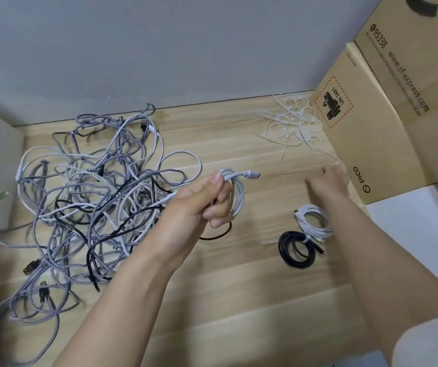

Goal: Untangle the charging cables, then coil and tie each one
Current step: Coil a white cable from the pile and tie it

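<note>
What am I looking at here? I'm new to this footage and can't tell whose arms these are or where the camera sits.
There is no machine: a person works with two bare hands, and the single picture comes from a camera worn on their head, looking down at a wooden table. The left hand grips a coiled pale cable, not yet tied. The right hand, blurred, reaches toward a pile of white ties near the cardboard boxes; whether it has taken one is unclear. On the left lies a big tangle of cables still to sort. Below the right hand, a white coil and a black coil lie already tied.
</note>
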A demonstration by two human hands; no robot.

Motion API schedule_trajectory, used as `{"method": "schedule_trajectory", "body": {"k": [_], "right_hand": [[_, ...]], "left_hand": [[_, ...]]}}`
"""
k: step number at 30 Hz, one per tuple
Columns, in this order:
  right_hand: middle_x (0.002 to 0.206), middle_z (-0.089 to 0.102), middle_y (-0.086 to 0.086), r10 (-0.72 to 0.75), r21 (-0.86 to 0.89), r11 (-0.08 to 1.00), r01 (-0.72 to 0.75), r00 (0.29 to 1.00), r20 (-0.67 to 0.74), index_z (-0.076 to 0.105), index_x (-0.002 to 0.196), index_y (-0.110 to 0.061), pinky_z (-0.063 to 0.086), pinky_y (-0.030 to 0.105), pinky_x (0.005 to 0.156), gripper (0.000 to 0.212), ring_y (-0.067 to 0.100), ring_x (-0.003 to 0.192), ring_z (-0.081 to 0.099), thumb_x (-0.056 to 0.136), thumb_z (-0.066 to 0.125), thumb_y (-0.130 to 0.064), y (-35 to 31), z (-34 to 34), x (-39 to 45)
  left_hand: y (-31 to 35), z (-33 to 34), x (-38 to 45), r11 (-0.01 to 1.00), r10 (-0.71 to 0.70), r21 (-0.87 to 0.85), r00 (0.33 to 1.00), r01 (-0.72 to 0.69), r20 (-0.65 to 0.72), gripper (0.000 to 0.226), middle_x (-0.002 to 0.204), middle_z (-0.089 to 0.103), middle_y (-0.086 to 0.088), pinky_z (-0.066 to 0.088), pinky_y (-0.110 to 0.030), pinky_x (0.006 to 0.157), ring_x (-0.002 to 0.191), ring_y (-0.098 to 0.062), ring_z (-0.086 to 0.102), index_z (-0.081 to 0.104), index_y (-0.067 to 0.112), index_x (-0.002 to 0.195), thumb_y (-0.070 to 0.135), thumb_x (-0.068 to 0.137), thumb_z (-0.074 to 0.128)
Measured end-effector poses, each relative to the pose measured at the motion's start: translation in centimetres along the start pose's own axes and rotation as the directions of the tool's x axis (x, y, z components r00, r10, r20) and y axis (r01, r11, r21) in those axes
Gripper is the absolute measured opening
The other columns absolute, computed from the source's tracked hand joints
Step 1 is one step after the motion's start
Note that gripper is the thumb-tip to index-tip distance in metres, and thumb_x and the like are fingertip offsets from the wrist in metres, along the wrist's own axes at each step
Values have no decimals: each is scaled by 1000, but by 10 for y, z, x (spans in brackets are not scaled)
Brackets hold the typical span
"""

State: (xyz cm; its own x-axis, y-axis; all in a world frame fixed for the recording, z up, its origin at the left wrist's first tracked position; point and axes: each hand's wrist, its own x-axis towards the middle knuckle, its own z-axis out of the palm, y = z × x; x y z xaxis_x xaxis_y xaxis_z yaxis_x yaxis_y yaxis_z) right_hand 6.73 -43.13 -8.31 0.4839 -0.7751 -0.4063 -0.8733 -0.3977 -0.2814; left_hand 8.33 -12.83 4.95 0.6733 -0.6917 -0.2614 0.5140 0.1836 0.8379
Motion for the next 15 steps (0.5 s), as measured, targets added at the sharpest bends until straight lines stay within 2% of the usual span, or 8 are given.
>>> {"method": "schedule_trajectory", "body": {"k": [3, 5, 6, 8, 9, 11, 13, 15], "right_hand": [[149, 36, 6, -34, -12, 999, 33, 993, -114, 47, 134, -8, 27, 41, 108, 46, 26, 137, 29, 90, 44, -17, 4, 7, -5], [137, 49, 6, -64, 28, 997, 72, 975, -212, 59, 124, -14, 27, 37, 103, 37, 26, 128, 39, 89, 45, -14, 5, 10, -15], [127, 57, 5, -81, 76, 992, 105, 960, -267, 64, 115, -20, 27, 35, 100, 32, 26, 122, 45, 89, 46, -12, 4, 11, -23], [109, 66, 0, -89, 292, 936, 199, 932, -352, 71, 99, -24, 33, 28, 93, 26, 22, 110, 56, 89, 52, -11, -4, 6, -48], [104, 68, 0, -102, 435, 859, 269, 923, -370, 72, 95, -22, 39, 23, 91, 23, 18, 104, 60, 88, 56, -8, -10, 1, -65], [97, 70, 5, -153, 650, 659, 379, 913, -378, 71, 89, -16, 45, 12, 74, 21, 11, 88, 63, 85, 59, 0, -24, -14, -110], [88, 70, 7, -185, 810, 464, 359, 933, -308, 66, 82, -16, 43, 13, 58, 24, 8, 70, 61, 86, 55, 5, -35, -27, -157], [75, 68, -1, -246, 907, 311, 283, 946, -211, 61, 79, -13, 43, 12, 54, 27, 4, 57, 57, 89, 50, 10, -40, -36, -203]], "left_hand": [[-1, -1, -2, 1000, -2, -14, 1000, 2, -8, 31, 49, 27, 8, 28, -17, 50, 49, -12, 24, 41, 14, 65, 32, 90, 39], [-1, -1, -4, 1000, 1, -13, 1000, -1, -16, 30, 49, 27, 8, 28, -17, 50, 49, -12, 23, 40, 13, 66, 32, 90, 39], [-1, -2, -6, 1000, 6, -14, 1000, -6, -21, 30, 49, 27, 8, 29, -16, 50, 49, -12, 24, 40, 13, 67, 33, 90, 39], [-1, -3, -11, 999, 21, -24, 999, -21, -38, 30, 50, 27, 7, 31, -15, 50, 49, -11, 26, 40, 13, 67, 33, 90, 39], [-1, -4, -14, 999, 27, -37, 998, -29, -50, 29, 51, 28, 7, 32, -15, 50, 48, -10, 27, 40, 13, 68, 33, 90, 39], [-2, -8, -20, 996, 35, -73, 996, -41, -83, 29, 52, 28, 6, 32, -17, 51, 47, -9, 30, 41, 13, 68, 32, 90, 40], [-3, -11, -27, 994, 29, -98, 993, -40, -113, 30, 51, 29, 6, 32, -21, 55, 47, -11, 31, 44, 16, 66, 34, 91, 45], [-3, -11, -37, 998, 9, -62, 988, -19, -152, 32, 51, 29, 7, 38, -27, 63, 48, -11, 31, 42, 17, 68, 38, 91, 45]]}}
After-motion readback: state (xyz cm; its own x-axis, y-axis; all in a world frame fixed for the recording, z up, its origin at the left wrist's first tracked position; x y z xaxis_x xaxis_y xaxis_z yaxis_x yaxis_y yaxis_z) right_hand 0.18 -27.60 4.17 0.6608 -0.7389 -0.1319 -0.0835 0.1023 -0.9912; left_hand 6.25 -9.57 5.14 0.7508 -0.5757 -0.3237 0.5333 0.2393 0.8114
